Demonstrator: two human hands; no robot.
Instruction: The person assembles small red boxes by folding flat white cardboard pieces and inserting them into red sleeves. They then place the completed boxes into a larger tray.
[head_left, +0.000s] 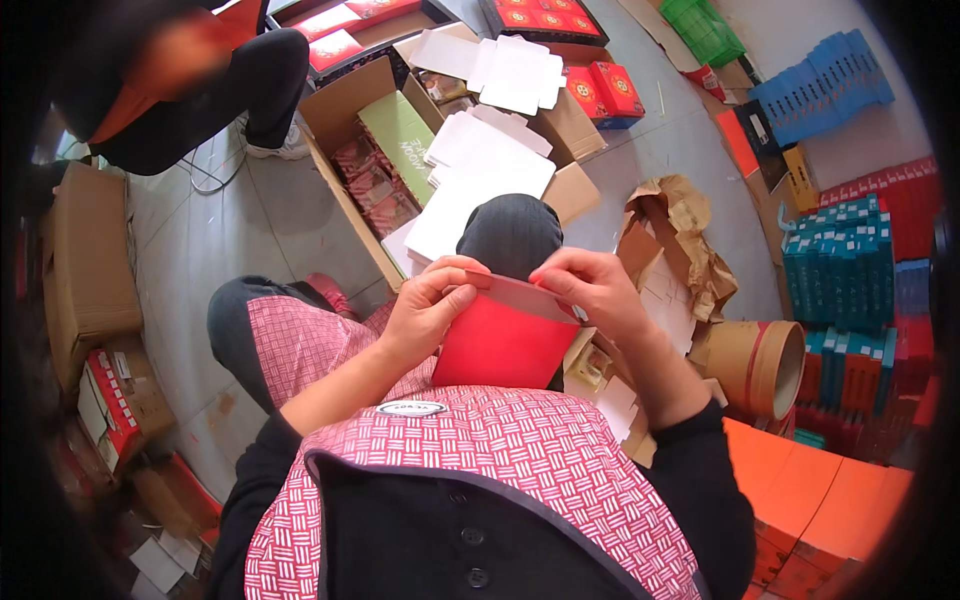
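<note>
A: Principal item, and where kept?
B: One red card piece [505, 345], pale strip along its far edge. Held over the lap, just beyond the red-and-white apron [500, 440] and near a dark-clad knee [510, 232]. Box or bag: cannot tell.
A: Left hand [430, 308], condition?
B: Clamped on the far left corner of the card piece, thumb on the near side, fingers curled over the edge.
A: Right hand [597, 288]?
B: Pinched on the far right corner, fingers bent and drawn together; the exact grip of the tips is partly hidden.
A: Stock on the far side?
B: One open brown box [335, 100], containing wrapped packs [372, 195] and a green box [398, 138]. White card sheets [490, 175], several, overlapping, lie across its right part. Red boxes [603, 92], just right of these.
A: Right side?
B: Crumpled brown paper [695, 245], one lot. Cardboard tube [740, 360], one, on its side, nearer. Teal boxes [838, 265], stacked, farther right. Blue boxes [825, 90], a row, beyond the teal. Orange boxes [815, 490], near right.
A: Left side?
B: Brown carton [95, 270], one. Another person [275, 85], dark trousers, far left, on the grey tiled floor [190, 240].
</note>
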